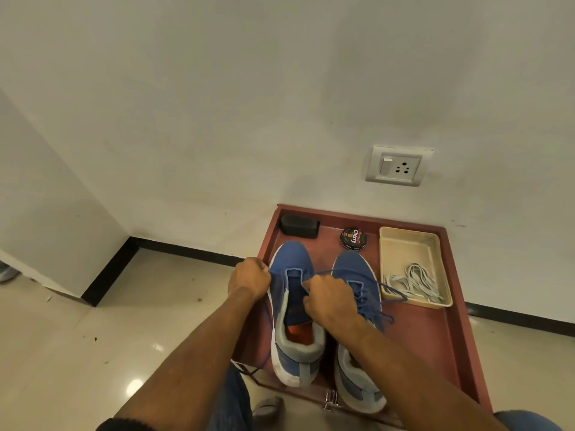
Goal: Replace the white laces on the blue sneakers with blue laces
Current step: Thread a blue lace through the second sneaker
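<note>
Both my hands, left (249, 277) and right (328, 298), pinch the blue lace (323, 272) across the left sneaker (291, 262); next, crossing ends into higher eyelets.

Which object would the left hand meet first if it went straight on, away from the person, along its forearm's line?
Probably the black case at the tray's far left corner; the left hand points roughly that way, though depth is unclear.

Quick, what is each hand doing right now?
Left hand: fingers curled, gripping the blue lace beside the left sneaker.
Right hand: fingers curled, pinching the same lace over that sneaker.
</note>
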